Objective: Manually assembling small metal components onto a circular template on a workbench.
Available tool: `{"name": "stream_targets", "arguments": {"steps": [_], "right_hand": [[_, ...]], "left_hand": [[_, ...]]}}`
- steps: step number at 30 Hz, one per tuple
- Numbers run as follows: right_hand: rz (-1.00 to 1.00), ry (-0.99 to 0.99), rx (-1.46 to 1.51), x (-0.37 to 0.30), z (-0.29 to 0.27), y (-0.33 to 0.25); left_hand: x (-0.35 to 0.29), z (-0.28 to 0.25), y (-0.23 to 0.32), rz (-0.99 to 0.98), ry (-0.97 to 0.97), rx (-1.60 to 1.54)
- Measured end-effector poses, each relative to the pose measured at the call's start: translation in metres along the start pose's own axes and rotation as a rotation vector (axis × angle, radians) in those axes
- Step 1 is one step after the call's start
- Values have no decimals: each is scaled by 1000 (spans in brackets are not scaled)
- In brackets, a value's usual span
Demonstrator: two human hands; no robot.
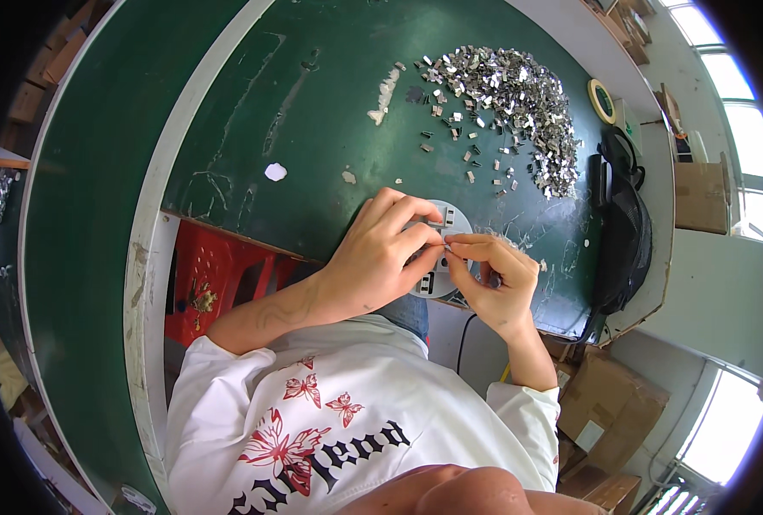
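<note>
At the front edge of the green table [330,163], my left hand [377,245] and my right hand [503,300] meet over a round light-grey disc fixture [461,221] with dark slotted fittings. Both hands are closed, thumbs and forefingers pinched together around a tiny silvery metal piece [446,246], mostly covered by the fingertips. A small dark rounded thing shows among the curled fingers of my right hand; its kind is unclear. Beyond the hands, a large heap of small metal clips [519,94] spreads across the far right, with several loose ones scattered nearer the disc.
A roll of tape [602,101] stands near the table's right border. Closer, a black mesh bag [626,240] lies along that side. A white scrap [276,172] sits on the left. Below the table are a red stool [205,266] and, at right, cardboard boxes [613,399].
</note>
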State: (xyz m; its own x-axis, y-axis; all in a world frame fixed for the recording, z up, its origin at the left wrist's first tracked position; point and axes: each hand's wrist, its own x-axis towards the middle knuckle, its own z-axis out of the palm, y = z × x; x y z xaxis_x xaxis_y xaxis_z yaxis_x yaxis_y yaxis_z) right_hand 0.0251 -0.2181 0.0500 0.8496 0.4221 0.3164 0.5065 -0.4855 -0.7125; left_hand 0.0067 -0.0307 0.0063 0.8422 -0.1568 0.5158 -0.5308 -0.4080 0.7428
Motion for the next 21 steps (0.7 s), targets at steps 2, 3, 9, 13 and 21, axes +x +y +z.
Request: {"name": "stream_targets", "arguments": {"steps": [2, 3, 9, 13, 21], "right_hand": [[10, -7, 5, 1, 0, -1], [14, -11, 7, 1, 1, -1], [-24, -46, -38, 9, -3, -2], [-26, -100, -53, 12, 0, -4], [-16, -164, -104, 16, 3, -4]], "left_hand": [[0, -1, 0, -5, -1, -6], [0, -1, 0, -9, -3, -12], [-1, -9, 1, -29, 5, -30], [-3, -16, 0, -51, -14, -50], [-4, -15, -4, -81, 4, -62]]}}
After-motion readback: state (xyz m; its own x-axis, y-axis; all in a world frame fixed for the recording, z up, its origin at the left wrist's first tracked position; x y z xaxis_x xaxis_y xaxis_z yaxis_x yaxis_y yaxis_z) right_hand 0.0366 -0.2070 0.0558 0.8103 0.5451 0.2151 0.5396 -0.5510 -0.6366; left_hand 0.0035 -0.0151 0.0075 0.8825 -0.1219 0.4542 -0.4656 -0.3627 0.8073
